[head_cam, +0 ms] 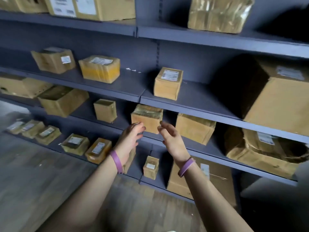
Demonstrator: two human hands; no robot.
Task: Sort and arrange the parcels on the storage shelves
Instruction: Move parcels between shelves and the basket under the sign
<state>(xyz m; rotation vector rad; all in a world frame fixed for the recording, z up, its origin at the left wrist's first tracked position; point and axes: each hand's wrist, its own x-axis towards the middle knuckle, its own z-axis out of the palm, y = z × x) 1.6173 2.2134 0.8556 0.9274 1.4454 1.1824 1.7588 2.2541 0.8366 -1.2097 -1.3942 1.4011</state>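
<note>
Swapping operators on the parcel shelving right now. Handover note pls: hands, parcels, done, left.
Left hand: open, fingertips at the lower left front of the small brown taped cardboard parcel; contact unclear.
Right hand: open, beside that parcel's right edge, not gripping.
Parcel: on the dark grey metal shelf, near its front, between a smaller brown box on its left and a wider brown box on its right.
Done: parcels stand spaced along all visible shelves.
Left: probably grip this parcel and place it; its destination is not shown.
</note>
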